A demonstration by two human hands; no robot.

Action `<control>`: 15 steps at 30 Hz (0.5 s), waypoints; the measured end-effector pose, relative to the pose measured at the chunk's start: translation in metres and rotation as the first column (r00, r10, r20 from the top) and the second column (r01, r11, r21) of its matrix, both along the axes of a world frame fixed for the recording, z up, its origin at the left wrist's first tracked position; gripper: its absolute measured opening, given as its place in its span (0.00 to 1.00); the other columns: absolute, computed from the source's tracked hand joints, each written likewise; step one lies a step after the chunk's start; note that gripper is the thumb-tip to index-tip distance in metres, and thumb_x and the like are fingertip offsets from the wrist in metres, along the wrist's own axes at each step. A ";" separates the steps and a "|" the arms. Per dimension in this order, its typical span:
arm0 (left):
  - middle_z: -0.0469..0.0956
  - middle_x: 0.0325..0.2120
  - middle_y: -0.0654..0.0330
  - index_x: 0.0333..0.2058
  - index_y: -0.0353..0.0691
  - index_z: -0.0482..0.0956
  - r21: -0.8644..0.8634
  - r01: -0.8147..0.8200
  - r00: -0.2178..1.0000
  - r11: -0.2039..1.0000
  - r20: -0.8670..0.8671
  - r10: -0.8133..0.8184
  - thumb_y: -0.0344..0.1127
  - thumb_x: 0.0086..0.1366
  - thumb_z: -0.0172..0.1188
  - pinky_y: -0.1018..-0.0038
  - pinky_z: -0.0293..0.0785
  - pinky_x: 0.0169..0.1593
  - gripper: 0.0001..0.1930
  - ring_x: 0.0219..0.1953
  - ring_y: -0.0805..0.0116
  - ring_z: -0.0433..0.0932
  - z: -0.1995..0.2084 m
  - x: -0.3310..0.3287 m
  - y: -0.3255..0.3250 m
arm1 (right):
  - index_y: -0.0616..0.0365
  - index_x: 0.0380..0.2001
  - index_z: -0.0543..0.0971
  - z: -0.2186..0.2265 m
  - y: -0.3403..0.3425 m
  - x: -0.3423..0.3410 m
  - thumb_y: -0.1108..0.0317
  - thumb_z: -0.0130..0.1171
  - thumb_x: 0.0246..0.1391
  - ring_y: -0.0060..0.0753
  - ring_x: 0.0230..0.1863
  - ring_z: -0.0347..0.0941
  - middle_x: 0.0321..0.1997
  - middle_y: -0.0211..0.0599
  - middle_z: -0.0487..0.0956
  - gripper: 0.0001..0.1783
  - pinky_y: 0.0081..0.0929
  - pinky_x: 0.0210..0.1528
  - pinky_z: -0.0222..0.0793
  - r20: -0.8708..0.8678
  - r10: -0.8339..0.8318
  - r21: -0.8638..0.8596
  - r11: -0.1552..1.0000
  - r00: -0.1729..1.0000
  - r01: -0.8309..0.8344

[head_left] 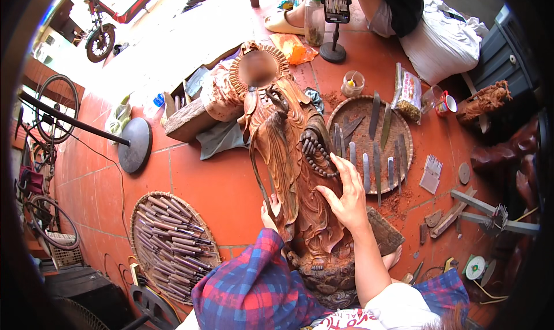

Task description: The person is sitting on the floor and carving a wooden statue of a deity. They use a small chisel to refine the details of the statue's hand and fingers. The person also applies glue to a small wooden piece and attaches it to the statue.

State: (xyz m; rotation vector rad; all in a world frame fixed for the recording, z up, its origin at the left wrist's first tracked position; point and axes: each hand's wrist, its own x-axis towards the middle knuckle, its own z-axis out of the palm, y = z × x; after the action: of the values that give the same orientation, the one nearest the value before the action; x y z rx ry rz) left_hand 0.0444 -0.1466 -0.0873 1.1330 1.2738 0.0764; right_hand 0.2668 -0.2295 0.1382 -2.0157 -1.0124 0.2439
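Note:
A carved wooden statue [283, 157] in flowing robes leans away from me, its base between my legs and its upper end by a wrapped, padded wooden block [199, 119]. My right hand [347, 200] is open, thumb apart and fingers stretched out, at the statue's right side by the carved bead string [316, 152]. Whether its fingertips touch the wood, I cannot tell. On the left edge, my left hand [268, 217] closes round the lower part of a thin, staff-like piece of the statue; the sleeve and carving hide part of it.
Left of me, a round basket [137, 220] holds many wood-handled carving tools. Flat blades lie in another basket [408, 137] at the right. A round-based stand [135, 145] is at the left, a phone on a stand [333, 52] at the back. Wood offcuts [453, 214] lie right.

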 end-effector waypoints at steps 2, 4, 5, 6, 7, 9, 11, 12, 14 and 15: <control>0.82 0.27 0.61 0.39 0.35 0.84 0.001 0.000 1.000 1.000 0.001 0.000 0.36 0.66 0.62 0.78 0.76 0.39 0.11 0.30 0.72 0.81 0.000 0.000 0.000 | 0.49 0.67 0.67 -0.001 0.000 0.000 0.64 0.72 0.49 0.53 0.62 0.68 0.63 0.46 0.70 0.42 0.45 0.64 0.64 -0.002 0.000 0.005 1.000 1.000 0.000; 0.82 0.27 0.61 0.40 0.35 0.84 0.001 0.002 1.000 1.000 -0.001 -0.002 0.36 0.66 0.62 0.78 0.76 0.39 0.10 0.30 0.72 0.81 0.000 0.001 -0.001 | 0.49 0.67 0.67 -0.001 0.000 0.001 0.64 0.72 0.49 0.53 0.62 0.67 0.63 0.46 0.70 0.42 0.45 0.64 0.64 -0.004 0.001 0.006 1.000 1.000 -0.001; 0.82 0.27 0.61 0.40 0.35 0.84 0.001 0.000 1.000 1.000 0.001 0.000 0.36 0.66 0.62 0.78 0.76 0.39 0.10 0.31 0.72 0.81 0.000 0.000 0.000 | 0.49 0.67 0.67 0.000 0.000 0.001 0.64 0.72 0.49 0.53 0.62 0.67 0.63 0.46 0.70 0.42 0.45 0.64 0.64 -0.004 0.002 0.005 1.000 1.000 -0.002; 0.82 0.27 0.61 0.40 0.35 0.84 0.004 -0.001 1.000 1.000 0.000 0.001 0.36 0.66 0.62 0.78 0.76 0.39 0.10 0.31 0.72 0.81 0.000 0.000 0.000 | 0.49 0.67 0.67 0.000 0.000 0.000 0.64 0.72 0.49 0.53 0.62 0.67 0.63 0.46 0.70 0.42 0.45 0.64 0.64 -0.005 0.004 0.003 1.000 1.000 -0.004; 0.82 0.27 0.62 0.40 0.35 0.84 0.000 0.000 1.000 1.000 0.000 0.000 0.36 0.66 0.62 0.78 0.76 0.39 0.10 0.31 0.72 0.81 0.000 0.000 0.000 | 0.49 0.67 0.67 0.000 0.000 0.000 0.64 0.72 0.49 0.53 0.62 0.67 0.63 0.46 0.70 0.42 0.45 0.64 0.64 -0.006 0.002 0.004 1.000 1.000 -0.002; 0.82 0.28 0.62 0.40 0.35 0.84 0.001 -0.002 1.000 1.000 0.001 0.002 0.35 0.66 0.62 0.78 0.76 0.39 0.10 0.31 0.72 0.81 0.000 0.000 0.000 | 0.49 0.67 0.67 0.000 0.000 0.000 0.64 0.72 0.49 0.53 0.62 0.67 0.63 0.46 0.70 0.42 0.44 0.64 0.64 -0.010 0.001 0.006 1.000 1.000 -0.001; 0.82 0.28 0.62 0.40 0.35 0.84 0.001 -0.001 1.000 1.000 0.000 0.001 0.35 0.66 0.62 0.78 0.75 0.39 0.10 0.31 0.72 0.81 -0.001 0.000 0.000 | 0.49 0.67 0.67 0.000 0.000 0.000 0.64 0.72 0.49 0.52 0.62 0.67 0.63 0.46 0.70 0.42 0.44 0.64 0.64 -0.010 -0.003 0.003 1.000 1.000 0.003; 0.82 0.28 0.62 0.40 0.35 0.84 -0.001 -0.002 1.000 1.000 0.002 0.002 0.35 0.66 0.62 0.78 0.75 0.39 0.10 0.31 0.72 0.81 -0.001 0.000 0.000 | 0.49 0.67 0.67 0.000 0.000 0.000 0.64 0.72 0.49 0.52 0.62 0.67 0.63 0.46 0.70 0.41 0.44 0.64 0.64 -0.010 -0.005 0.002 1.000 1.000 0.005; 0.82 0.28 0.62 0.40 0.35 0.84 -0.002 -0.002 1.000 1.000 0.001 0.002 0.35 0.66 0.62 0.78 0.75 0.39 0.10 0.31 0.72 0.81 -0.001 0.001 0.000 | 0.49 0.67 0.67 0.000 0.000 0.000 0.64 0.72 0.49 0.52 0.62 0.68 0.63 0.46 0.70 0.41 0.44 0.64 0.64 -0.004 -0.007 0.005 1.000 1.000 0.007; 0.82 0.28 0.62 0.40 0.35 0.84 -0.001 -0.003 1.000 1.000 0.002 0.003 0.35 0.66 0.62 0.78 0.75 0.39 0.10 0.31 0.72 0.81 -0.001 0.002 -0.001 | 0.50 0.67 0.67 0.000 0.000 0.000 0.64 0.72 0.49 0.52 0.62 0.68 0.63 0.46 0.70 0.41 0.44 0.64 0.64 -0.002 -0.008 0.007 1.000 1.000 0.008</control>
State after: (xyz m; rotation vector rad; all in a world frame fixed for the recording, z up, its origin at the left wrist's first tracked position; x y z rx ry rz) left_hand 0.0460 -0.1474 -0.0881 1.1298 1.2734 0.0793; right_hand 0.2672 -0.2295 0.1385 -2.0128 -1.0026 0.2372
